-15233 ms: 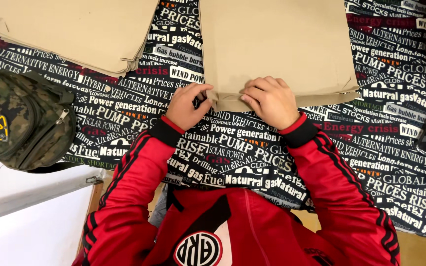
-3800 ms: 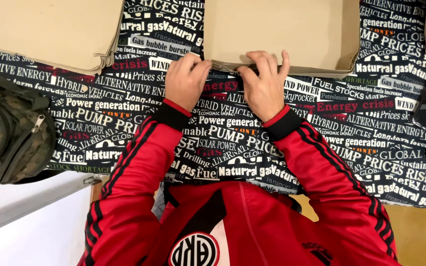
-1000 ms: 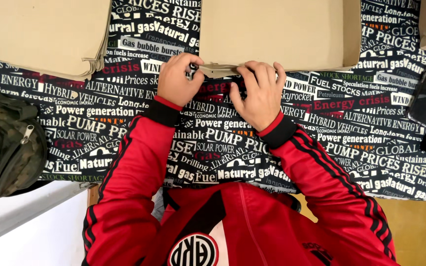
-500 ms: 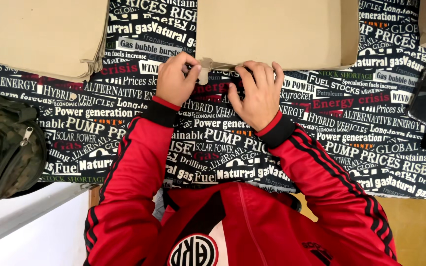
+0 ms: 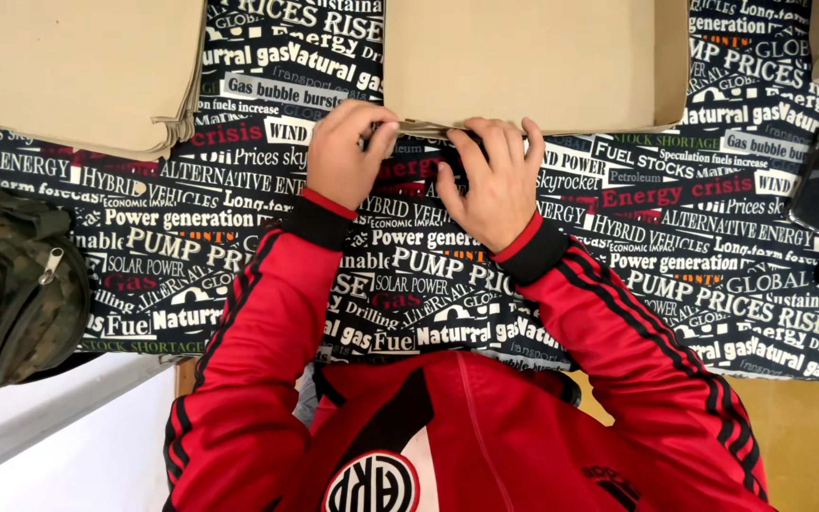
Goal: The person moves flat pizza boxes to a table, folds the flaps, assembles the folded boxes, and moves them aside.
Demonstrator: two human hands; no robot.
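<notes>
Hands meet at the near edge of the tan paper stack [image 5: 523,62] on the worktop [image 5: 675,237]: your left hand [image 5: 348,156] pinches that edge, your right hand [image 5: 495,180] curls over it. Any fold looks barely begun.

Printed cloth [image 5: 267,66] lies open between 2 paper stacks [image 5: 68,66] [image 5: 523,57]; camouflage bag [image 5: 11,284] blocks left.

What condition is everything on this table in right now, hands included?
Left hand: fingers curled on the near edge of the middle stack.
Right hand: fingers pressing that same edge.
Middle tan sheet stack: flat, held at its edge.
Left tan sheet stack: flat, untouched.
Camouflage bag: zipped shut.
</notes>
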